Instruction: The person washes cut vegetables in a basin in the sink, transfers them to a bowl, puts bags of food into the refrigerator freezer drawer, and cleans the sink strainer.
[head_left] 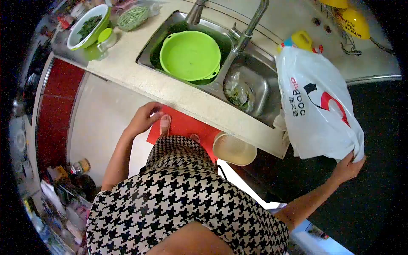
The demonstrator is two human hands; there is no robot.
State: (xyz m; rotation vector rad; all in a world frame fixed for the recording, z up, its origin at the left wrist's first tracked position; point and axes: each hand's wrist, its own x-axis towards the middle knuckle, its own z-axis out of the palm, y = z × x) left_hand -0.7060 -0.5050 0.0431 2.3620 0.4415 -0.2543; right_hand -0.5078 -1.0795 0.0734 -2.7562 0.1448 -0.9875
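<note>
My right hand is closed on the lower corner of a white plastic bag with red and black print. The bag hangs over the right end of the counter, beside the sink, and what it holds is hidden. Nothing is in my left hand, which hovers before the counter edge with loosely bent fingers and the thumb apart. A bright green basin fills much of the left sink bowl. Inside the right bowl lies a clear bag with green scraps.
A tall faucet rises behind the sink. On the counter's left stand a bowl of leafy greens, a bag of green beans and a green-lidded container. A yellow bottle is behind the white bag. Below the counter is a pale bin.
</note>
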